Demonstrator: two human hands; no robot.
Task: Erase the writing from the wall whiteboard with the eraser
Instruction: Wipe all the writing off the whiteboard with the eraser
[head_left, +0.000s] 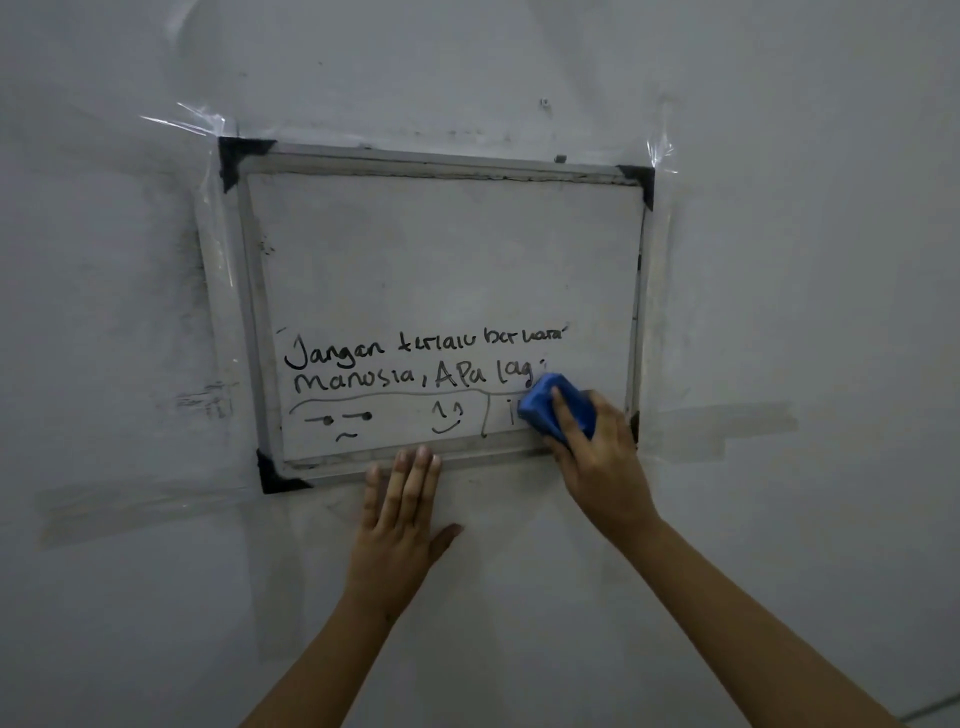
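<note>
Currently the right hand (597, 457) grips the blue eraser (550, 408), fingers curled over its back, pressing it on the lower right corner of the wall whiteboard (441, 260), just under the end of the handwriting (415, 358). The left hand (402, 514) lies flat with fingers straight on the wall (130, 597) below the board, fingertips touching the bottom frame edge (363, 465).

Risks, as judged: the board seems held only by clear tape (660, 150) at the corners and sides, so a hard sideways stroke could shift or peel it; the flat left hand looks like the only brace. The eraser sits close to the right frame rail, so a stroke could bump it or run off onto the wall. Two lines of text, the doodle faces (389, 418) and a dividing line remain unerased to the left; fast passes may smear ink rather than lift it.

Surface: the board's upper half is blank with faint grey haze. The frame is grey metal with black corner caps (239, 156). The wall is pale, dim-lit, scuffed left of the board, with tape strips at both sides.
</note>
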